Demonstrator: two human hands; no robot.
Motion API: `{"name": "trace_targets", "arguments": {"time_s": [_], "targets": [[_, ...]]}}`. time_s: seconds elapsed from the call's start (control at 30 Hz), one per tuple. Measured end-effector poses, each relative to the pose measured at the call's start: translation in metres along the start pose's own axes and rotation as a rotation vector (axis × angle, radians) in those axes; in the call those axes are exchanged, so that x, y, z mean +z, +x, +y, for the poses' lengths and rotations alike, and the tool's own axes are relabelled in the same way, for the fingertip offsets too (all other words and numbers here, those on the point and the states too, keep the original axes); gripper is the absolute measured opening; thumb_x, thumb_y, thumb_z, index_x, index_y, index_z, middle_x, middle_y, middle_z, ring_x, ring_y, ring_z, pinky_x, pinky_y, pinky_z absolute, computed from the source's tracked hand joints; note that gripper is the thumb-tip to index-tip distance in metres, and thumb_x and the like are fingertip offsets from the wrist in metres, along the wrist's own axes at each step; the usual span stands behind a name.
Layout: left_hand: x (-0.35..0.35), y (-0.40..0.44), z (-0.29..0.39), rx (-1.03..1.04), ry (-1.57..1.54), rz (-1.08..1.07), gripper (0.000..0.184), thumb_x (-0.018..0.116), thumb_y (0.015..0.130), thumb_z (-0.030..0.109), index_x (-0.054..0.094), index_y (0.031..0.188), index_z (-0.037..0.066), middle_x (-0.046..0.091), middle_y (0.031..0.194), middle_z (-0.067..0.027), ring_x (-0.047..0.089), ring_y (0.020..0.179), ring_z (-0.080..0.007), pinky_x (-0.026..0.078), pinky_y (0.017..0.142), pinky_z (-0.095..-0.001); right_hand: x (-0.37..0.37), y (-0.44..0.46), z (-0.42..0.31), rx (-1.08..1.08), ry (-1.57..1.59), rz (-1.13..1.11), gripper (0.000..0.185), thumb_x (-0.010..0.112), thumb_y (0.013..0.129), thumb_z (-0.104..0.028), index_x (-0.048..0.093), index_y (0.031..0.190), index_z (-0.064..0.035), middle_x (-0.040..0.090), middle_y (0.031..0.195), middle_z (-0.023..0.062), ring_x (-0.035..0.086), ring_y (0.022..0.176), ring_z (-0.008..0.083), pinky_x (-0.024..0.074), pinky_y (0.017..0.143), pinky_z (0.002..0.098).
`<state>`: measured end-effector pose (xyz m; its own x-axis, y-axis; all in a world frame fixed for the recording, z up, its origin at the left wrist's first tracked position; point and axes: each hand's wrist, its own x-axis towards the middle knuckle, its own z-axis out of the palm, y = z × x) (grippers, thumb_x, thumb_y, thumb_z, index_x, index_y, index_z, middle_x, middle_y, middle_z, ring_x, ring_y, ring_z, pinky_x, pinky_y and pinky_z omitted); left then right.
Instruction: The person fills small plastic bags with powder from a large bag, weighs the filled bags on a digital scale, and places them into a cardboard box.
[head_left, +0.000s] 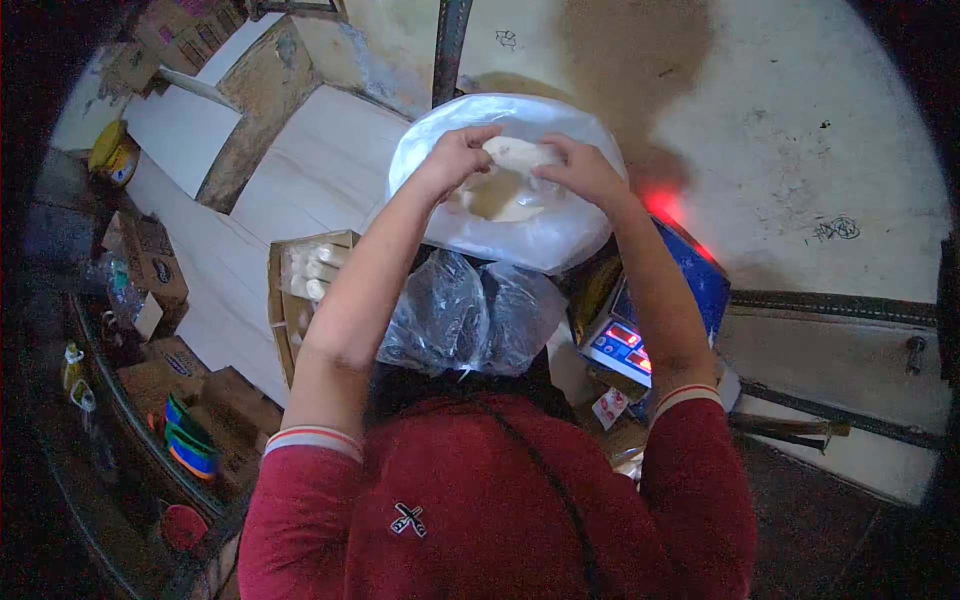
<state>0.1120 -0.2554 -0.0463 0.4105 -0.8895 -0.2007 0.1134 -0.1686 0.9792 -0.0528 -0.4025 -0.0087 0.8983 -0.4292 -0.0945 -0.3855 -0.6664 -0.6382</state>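
A large white plastic sack (425, 225) stands open in front of me, with pale powder or flour (505, 200) inside. Over its mouth, my left hand (460, 165) and my right hand (585, 172) face each other, fingers curled. Between them is a whitish, partly see-through plastic bag (525, 155), pinched at either side. Whether anything fills this bag is hard to make out. Clear plastic bags (470, 315) lie on my lap, just below the sack.
On the right, a blue digital scale (620, 345) glows with red digits. A cardboard box (277, 290) to the left holds several white packets (318, 268). More cartons (150, 260) and a yellow tub (115, 155) are farther left. A wall (800, 130) rises behind the sack.
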Motion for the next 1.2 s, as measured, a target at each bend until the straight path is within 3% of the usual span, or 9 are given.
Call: {"name": "trace_targets", "arguments": {"time_s": [0.07,0.13,0.23,0.37,0.47,0.73,0.9,1.0,1.2], "targets": [[0.000,-0.007,0.005,0.075,-0.006,-0.086,0.055,0.052,0.069,-0.001,0.055,0.123,0.009,0.064,0.096,-0.0056,0.057,0.071,-0.0108,0.047,0.067,-0.0242,0.016,-0.002,0.013,-0.157,0.154,0.007,0.054,0.068,0.073,-0.017,0.050,0.124,-0.0105,0.059,0.105,0.0134,0.056,0.097,0.0210,0.0440,0.086,0.0333],[0.000,-0.007,-0.004,0.104,-0.009,-0.131,0.055,0.052,0.069,-0.001,0.056,0.123,0.010,0.065,0.093,-0.0056,0.057,0.070,-0.0110,0.046,0.065,-0.0238,0.031,-0.008,0.015,-0.140,0.218,-0.017,0.056,0.067,0.073,-0.016,0.048,0.125,-0.0102,0.058,0.109,0.0138,0.055,0.100,0.0210,0.0425,0.088,0.0330],[-0.005,0.001,-0.037,0.009,0.254,-0.032,0.056,0.054,0.067,-0.001,0.058,0.121,0.014,0.064,0.084,-0.0054,0.056,0.066,-0.0107,0.045,0.060,-0.0233,0.058,-0.014,0.023,-0.105,0.345,-0.069,0.058,0.065,0.074,-0.013,0.044,0.128,-0.0096,0.054,0.116,0.0146,0.051,0.106,0.0211,0.0395,0.093,0.0326],[-0.011,0.002,-0.069,-0.119,0.218,-0.042,0.056,0.056,0.067,0.000,0.057,0.121,0.011,0.062,0.077,-0.0057,0.054,0.061,-0.0107,0.043,0.056,-0.0239,0.089,-0.018,0.036,-0.185,0.317,-0.008,0.053,0.063,0.076,-0.013,0.045,0.126,-0.0076,0.052,0.118,0.0149,0.049,0.110,0.0226,0.0379,0.095,0.0335],[-0.010,-0.002,-0.074,-0.151,0.123,-0.050,0.055,0.056,0.067,0.000,0.057,0.121,0.008,0.062,0.079,-0.0053,0.053,0.059,-0.0106,0.043,0.055,-0.0243,0.095,-0.015,0.036,-0.249,0.205,0.052,0.044,0.059,0.078,-0.014,0.050,0.120,-0.0101,0.053,0.115,0.0170,0.052,0.108,0.0320,0.0411,0.092,0.0373],[-0.008,-0.012,-0.064,-0.126,0.034,-0.025,0.053,0.056,0.068,-0.001,0.056,0.120,0.004,0.063,0.086,-0.0056,0.053,0.062,-0.0114,0.045,0.058,-0.0243,0.088,0.007,0.016,-0.402,0.073,0.023,0.022,0.055,0.078,-0.009,0.061,0.098,-0.0076,0.055,0.106,0.0158,0.052,0.103,0.0332,0.0423,0.089,0.0388],[-0.009,-0.010,-0.065,-0.126,0.071,-0.038,0.054,0.056,0.067,-0.001,0.056,0.121,0.004,0.063,0.093,-0.0072,0.056,0.068,-0.0134,0.046,0.063,-0.0250,0.081,0.017,0.004,-0.469,-0.059,0.016,0.020,0.055,0.076,-0.009,0.062,0.095,-0.0064,0.055,0.104,0.0155,0.053,0.101,0.0337,0.0427,0.089,0.0386],[-0.008,-0.012,-0.063,-0.081,0.081,-0.022,0.054,0.055,0.066,-0.001,0.056,0.120,0.004,0.063,0.093,-0.0076,0.056,0.070,-0.0138,0.047,0.065,-0.0256,0.073,0.023,-0.003,-0.428,-0.164,-0.184,0.026,0.056,0.073,0.001,0.061,0.096,-0.0072,0.049,0.121,0.0151,0.048,0.111,0.0337,0.0402,0.093,0.0385],[-0.007,-0.014,-0.057,-0.096,0.108,-0.030,0.054,0.055,0.066,0.000,0.057,0.120,0.004,0.064,0.093,-0.0088,0.058,0.071,-0.0141,0.047,0.067,-0.0270,0.070,0.022,0.001,-0.553,-0.196,-0.121,0.020,0.058,0.074,-0.007,0.063,0.093,-0.0059,0.054,0.112,0.0152,0.051,0.107,0.0333,0.0421,0.089,0.0391]]}}
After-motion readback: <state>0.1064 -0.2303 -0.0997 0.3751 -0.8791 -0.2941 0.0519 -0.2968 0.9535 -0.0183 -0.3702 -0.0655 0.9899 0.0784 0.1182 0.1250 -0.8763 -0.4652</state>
